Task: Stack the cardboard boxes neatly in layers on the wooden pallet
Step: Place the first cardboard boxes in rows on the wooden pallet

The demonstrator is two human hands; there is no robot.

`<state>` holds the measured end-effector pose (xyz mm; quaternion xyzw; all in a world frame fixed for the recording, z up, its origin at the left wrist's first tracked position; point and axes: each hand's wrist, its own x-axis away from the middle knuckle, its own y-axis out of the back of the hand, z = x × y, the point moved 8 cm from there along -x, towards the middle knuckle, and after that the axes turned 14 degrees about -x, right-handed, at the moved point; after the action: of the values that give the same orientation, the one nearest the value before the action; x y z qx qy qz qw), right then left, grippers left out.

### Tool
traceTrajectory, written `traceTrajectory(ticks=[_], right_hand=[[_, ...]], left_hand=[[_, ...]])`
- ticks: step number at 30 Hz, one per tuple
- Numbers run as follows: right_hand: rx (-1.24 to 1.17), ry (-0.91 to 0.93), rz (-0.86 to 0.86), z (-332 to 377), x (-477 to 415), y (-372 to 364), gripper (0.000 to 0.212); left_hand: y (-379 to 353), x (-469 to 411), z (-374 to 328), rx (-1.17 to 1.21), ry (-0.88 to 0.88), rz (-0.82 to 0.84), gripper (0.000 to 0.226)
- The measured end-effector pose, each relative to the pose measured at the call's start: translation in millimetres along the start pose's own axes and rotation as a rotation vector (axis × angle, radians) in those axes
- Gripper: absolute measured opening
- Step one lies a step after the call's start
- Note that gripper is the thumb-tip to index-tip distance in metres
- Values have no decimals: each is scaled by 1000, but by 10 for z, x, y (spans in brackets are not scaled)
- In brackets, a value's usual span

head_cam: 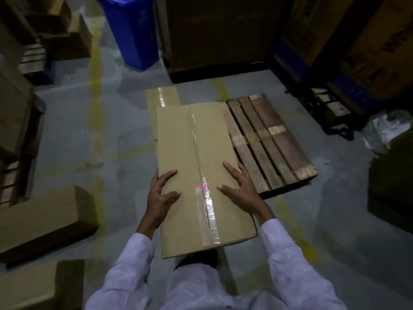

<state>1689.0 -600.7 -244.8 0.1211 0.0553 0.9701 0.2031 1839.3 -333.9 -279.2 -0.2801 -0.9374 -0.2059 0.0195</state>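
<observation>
Grey concrete floor, marked with worn yellow lines, is seen in a dim storeroom, and the wooden pallet lies on it ahead and slightly to the right. A long cardboard box, taped shut along its middle, is held over the pallet's left side by both hands. The left hand is set on the box's left top edge and the right hand on its right top edge, both towards the end nearest the person and about level with each other. On each hand, thumb and forefinger are laid on the lid and the other fingers are bent over the side, so the grip is closed on the box from both sides.

The box's long axis points away from the person, in line with the pallet's boards, and its near end overhangs the pallet's near edge. A forward push and a lowering are judged to be needed. A second taped box shows beneath the far end, apparently at the pallet's far left corner. The boards along the right edge are bare.

Nothing can be seen of what the boxes hold, nor of the inside of the blue bin beyond. More boxes lie on the floor at the left.
</observation>
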Motion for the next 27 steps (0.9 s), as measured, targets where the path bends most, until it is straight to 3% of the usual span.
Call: traceTrajectory(ticks=[6,11,16,22,27], right_hand=[[70,-11,-55,348,-1273,981,81],[98,45,-81,737,-2308,1436,81],[101,40,-70,713,-3681,1773,82],[131,-24,-11,-115,-5835,2102,81],[138,-60,37,-1375,-7389,2013,81]], left_hand=[[-550,-1547,-569,-110,-17,39,77],[-623,-2736,-1058,-192,-18,130,75],[-778,-4109,-1244,-310,-10,117,81],[-1360,-5868,-629,-340,111,88,77],[-1854,-7213,541,-282,178,79,76]])
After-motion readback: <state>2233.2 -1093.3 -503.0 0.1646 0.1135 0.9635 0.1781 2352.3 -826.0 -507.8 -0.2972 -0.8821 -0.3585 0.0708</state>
